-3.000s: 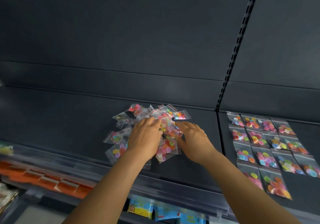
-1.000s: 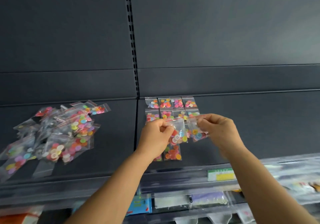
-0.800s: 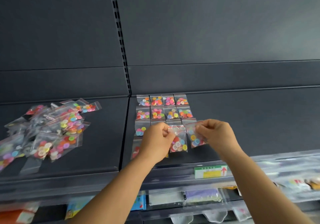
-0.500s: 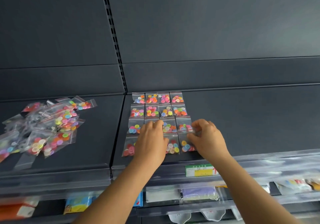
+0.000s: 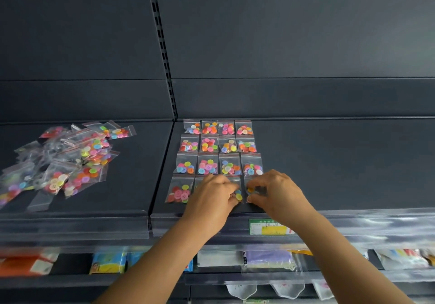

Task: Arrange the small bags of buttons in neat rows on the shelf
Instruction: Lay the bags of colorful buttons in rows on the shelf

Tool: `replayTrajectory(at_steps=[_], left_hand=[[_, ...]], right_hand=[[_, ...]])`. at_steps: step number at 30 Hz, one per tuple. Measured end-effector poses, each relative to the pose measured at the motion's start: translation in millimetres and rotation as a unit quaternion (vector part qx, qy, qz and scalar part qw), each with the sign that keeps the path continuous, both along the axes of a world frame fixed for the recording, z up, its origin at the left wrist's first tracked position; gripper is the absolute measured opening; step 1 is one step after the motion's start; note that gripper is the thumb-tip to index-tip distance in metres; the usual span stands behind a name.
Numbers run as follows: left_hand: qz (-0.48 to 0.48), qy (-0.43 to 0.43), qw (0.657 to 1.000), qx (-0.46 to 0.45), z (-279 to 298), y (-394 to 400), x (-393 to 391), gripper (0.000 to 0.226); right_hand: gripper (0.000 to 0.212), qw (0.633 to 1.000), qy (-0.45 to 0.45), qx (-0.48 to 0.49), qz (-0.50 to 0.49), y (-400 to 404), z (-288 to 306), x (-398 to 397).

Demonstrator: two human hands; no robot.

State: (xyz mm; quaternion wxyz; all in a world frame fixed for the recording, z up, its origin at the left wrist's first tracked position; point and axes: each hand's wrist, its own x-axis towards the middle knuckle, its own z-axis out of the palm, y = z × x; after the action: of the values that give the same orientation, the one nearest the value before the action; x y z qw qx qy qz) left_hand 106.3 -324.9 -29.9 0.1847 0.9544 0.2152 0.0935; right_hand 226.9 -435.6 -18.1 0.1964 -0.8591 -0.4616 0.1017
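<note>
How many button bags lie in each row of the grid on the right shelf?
Back row: 4
Second row: 4
Third row: 4
Front row: 4, of which one is mostly hidden by the left hand and one by the right hand
Total: 16

A dark shelf (image 5: pixel 329 162) holds small clear bags of bright buttons. On the right part, the bags (image 5: pixel 217 147) lie flat in neat rows, four across. At the front row, the left hand (image 5: pixel 211 197) and the right hand (image 5: pixel 275 193) each rest curled fingers on a bag, side by side. Which fingers pinch is hard to tell. On the left part, a messy pile of bags (image 5: pixel 66 160) lies well apart. A green and yellow tag (image 5: pixel 268 227) sits on the shelf's front edge.
</note>
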Motion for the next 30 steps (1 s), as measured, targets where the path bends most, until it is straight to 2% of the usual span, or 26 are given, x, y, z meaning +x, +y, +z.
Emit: replayTrajectory(at_steps=[3,8,14,23,30], left_hand=[[-0.002,-0.003,1.0,-0.009,3.1,-0.6,-3.1,0.037],[0.024,-0.01,0.999,0.031,16.5,9.1,-17.1,0.049],[0.093,-0.003,0.992,0.091,36.4,48.1,-54.9,0.059],[0.18,0.016,0.979,0.096,44.7,132.9,-121.6,0.062],[0.223,0.039,0.97,0.086,34.3,195.6,-157.2,0.06]], right_hand=[[0.014,1.0,-0.008,-0.005,0.004,3.3,1.0,-0.4],[0.045,0.998,-0.049,0.016,0.034,19.9,12.7,-12.3],[0.065,0.991,-0.061,0.029,0.117,67.1,26.7,-41.5],[0.066,0.98,-0.059,0.05,0.186,166.1,31.9,-96.4],[0.06,0.978,-0.043,0.037,0.203,233.2,23.9,-127.9]])
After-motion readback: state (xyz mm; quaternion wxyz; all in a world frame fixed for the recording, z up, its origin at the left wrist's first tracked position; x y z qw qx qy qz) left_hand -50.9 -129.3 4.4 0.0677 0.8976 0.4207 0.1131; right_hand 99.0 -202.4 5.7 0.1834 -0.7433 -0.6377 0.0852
